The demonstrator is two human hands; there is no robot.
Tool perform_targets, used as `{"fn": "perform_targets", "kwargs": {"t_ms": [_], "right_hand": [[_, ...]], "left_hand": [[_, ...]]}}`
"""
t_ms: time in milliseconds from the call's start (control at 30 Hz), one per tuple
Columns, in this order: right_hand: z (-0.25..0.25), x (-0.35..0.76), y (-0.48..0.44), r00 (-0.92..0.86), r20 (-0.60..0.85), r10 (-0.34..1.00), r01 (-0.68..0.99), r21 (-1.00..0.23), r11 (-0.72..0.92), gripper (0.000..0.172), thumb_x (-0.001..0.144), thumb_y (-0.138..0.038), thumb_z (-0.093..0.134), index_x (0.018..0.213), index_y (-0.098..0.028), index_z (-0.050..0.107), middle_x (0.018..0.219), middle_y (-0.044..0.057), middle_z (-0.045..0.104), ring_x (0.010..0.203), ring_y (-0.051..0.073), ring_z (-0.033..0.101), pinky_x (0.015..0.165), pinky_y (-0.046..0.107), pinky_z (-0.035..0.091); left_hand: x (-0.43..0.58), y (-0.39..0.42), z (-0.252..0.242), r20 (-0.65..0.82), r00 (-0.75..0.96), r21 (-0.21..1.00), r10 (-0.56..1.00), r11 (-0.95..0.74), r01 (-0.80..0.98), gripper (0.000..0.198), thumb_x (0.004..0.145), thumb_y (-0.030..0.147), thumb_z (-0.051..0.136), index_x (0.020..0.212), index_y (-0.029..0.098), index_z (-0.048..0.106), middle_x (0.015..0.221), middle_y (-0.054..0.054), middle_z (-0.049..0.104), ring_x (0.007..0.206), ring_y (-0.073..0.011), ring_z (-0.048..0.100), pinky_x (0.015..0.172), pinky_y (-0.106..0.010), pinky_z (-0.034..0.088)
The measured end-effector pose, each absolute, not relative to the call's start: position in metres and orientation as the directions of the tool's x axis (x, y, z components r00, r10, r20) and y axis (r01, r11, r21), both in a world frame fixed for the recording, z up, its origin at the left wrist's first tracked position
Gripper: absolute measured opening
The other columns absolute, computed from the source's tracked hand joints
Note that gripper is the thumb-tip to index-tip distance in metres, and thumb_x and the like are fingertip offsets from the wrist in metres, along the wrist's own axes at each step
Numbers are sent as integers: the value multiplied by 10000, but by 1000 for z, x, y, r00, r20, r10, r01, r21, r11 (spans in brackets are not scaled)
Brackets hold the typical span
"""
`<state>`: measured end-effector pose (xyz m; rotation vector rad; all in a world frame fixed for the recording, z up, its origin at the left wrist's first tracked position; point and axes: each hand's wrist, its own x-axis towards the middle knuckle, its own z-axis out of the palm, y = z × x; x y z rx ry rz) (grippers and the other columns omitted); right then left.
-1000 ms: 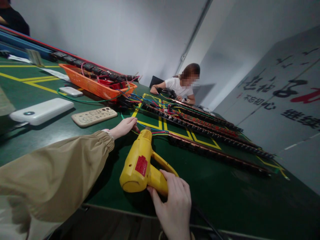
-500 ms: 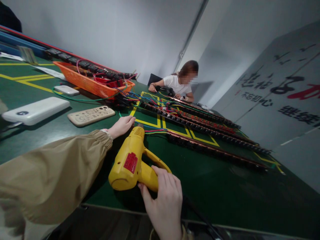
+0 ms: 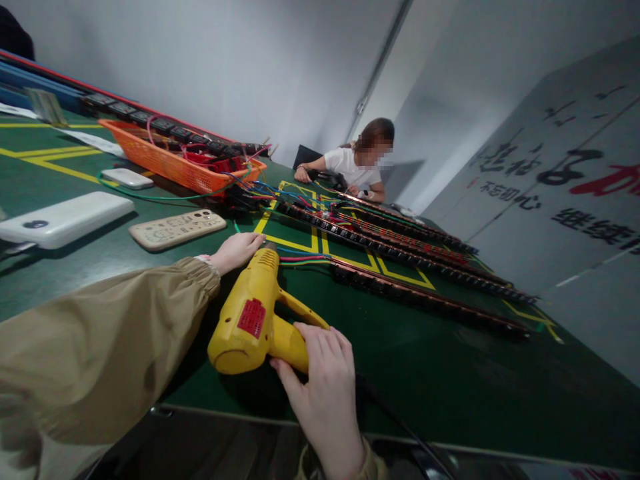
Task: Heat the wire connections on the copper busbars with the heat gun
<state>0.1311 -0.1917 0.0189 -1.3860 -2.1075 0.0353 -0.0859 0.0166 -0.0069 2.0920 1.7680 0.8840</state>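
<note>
Head view: my right hand (image 3: 326, 380) grips the heat gun (image 3: 249, 317); I cannot tell whether my left hand (image 3: 236, 252) grips anything. Apparent step: heating wires (image 3: 303, 259); next move requires steady aim.

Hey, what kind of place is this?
Probably an electrical assembly workshop: the right hand grips a heat gun, wired strips lie on a green table, and an orange basket holds parts.

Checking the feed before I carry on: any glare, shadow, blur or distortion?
Head view: dim overall; pale glare on the table beyond the left sleeve; dark shadow beside that sleeve; lower-left corner blurred; scene tilted and stretched toward the edges; print on the heat gun unreadable.
</note>
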Motion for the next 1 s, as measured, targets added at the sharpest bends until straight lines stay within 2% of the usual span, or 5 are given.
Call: {"fn": "perform_targets", "kwargs": {"t_ms": [100,300,567,833,1000], "right_hand": [[20,136,-190,-303,469,830,817,-321,479,372,771,-319,638,1100,-203,509,1021,19,581,987,188,496,1008,434,288],[22,154,-186,-396,430,811,818,-236,524,384,828,-286,553,1194,-213,461,1169,11,551,1199,187,383,1107,451,139],[15,170,-183,-309,410,858,852,-282,442,437,839,-390,562,1233,-232,459,1140,12,564,1074,178,480,1030,391,299],[12,186,-186,-226,449,864,896,-252,365,414,833,-436,557,1198,-252,489,1103,-3,579,1040,181,493,984,374,320],[10,200,-188,-201,463,863,913,-231,337,417,834,-457,548,1195,-259,483,1108,-4,577,1043,187,490,951,374,332]], "left_hand": [[-87,18,-8,283,59,565,957,-216,796,476,865,459,244,817,176,624,887,-93,671,821,-221,590,672,-254,391],[-88,17,-7,298,99,557,949,-258,789,436,871,443,231,773,184,569,803,-65,641,719,-186,554,635,-249,368],[-87,14,-5,258,104,537,961,-232,811,452,867,451,234,791,175,584,815,-70,640,751,-199,557,648,-259,361],[-88,15,-6,319,107,602,942,-288,745,382,874,424,270,692,188,510,682,-26,593,646,-154,522,598,-245,335],[-88,15,-8,322,104,616,941,-292,731,349,874,406,292,710,188,510,704,-26,606,666,-155,539,621,-244,351]]}}
